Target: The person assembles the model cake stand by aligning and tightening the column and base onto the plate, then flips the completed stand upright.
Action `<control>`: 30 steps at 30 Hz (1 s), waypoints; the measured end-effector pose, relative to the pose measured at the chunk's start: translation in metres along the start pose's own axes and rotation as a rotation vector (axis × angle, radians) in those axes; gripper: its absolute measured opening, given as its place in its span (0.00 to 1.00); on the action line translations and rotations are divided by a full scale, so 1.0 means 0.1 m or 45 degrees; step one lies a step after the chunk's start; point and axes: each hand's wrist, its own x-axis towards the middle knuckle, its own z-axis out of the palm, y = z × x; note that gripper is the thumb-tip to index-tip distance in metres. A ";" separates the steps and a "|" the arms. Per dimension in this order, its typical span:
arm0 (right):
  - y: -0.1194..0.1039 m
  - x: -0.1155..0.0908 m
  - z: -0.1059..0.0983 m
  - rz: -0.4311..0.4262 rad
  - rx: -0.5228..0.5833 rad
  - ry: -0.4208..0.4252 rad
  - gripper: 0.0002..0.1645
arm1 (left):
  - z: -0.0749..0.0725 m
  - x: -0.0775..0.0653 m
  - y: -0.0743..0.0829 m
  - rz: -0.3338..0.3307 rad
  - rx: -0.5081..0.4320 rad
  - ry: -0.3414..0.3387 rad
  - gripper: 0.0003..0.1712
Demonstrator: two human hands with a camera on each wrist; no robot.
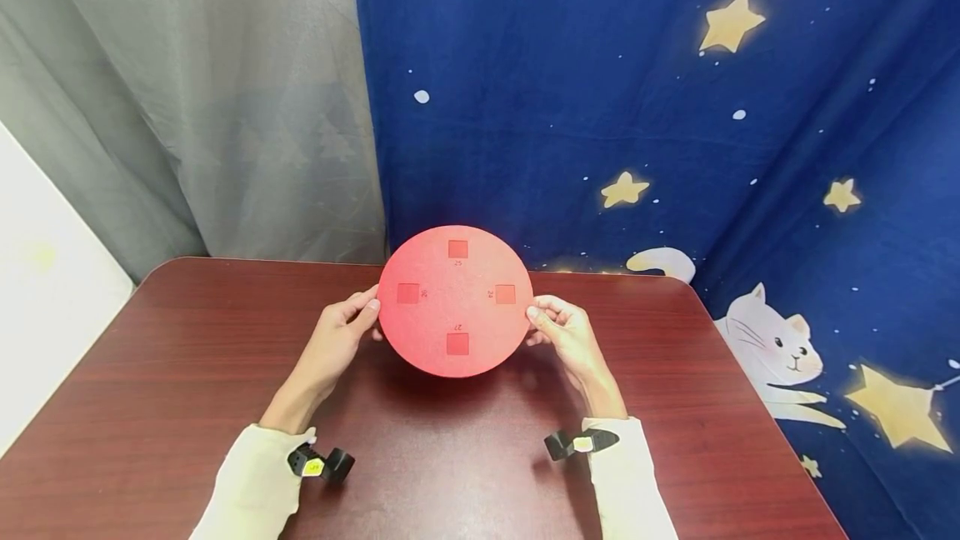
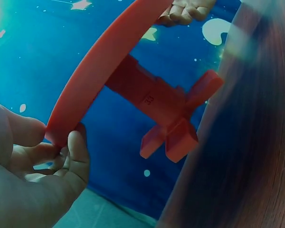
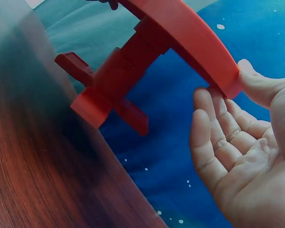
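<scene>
A small red round pedestal table (image 1: 456, 307) is held between both hands, its flat top facing the head camera. Several square recesses with small numbers mark that top. From the underside runs a stepped column (image 2: 149, 97), marked 33, ending in splayed feet (image 3: 92, 108); both wrist views show these, while the top hides them in the head view. My left hand (image 1: 339, 338) pinches the left rim, thumb on the edge and fingers behind. On the opposite rim, my right hand (image 1: 570, 340) pinches with its thumb and fingers. The feet appear raised off the wooden table.
The brown wooden table (image 1: 450, 473) spreads beneath the hands. Behind it hang a grey curtain (image 1: 247, 107) and a blue star-patterned curtain (image 1: 540, 90). Each wrist wears a black camera mount, the left one (image 1: 321, 465) and the right one (image 1: 581, 442).
</scene>
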 end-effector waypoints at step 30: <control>0.19 0.03 -0.07 0.230 -0.131 0.002 0.16 | 0.08 0.06 -0.19 -0.206 0.051 -0.067 0.29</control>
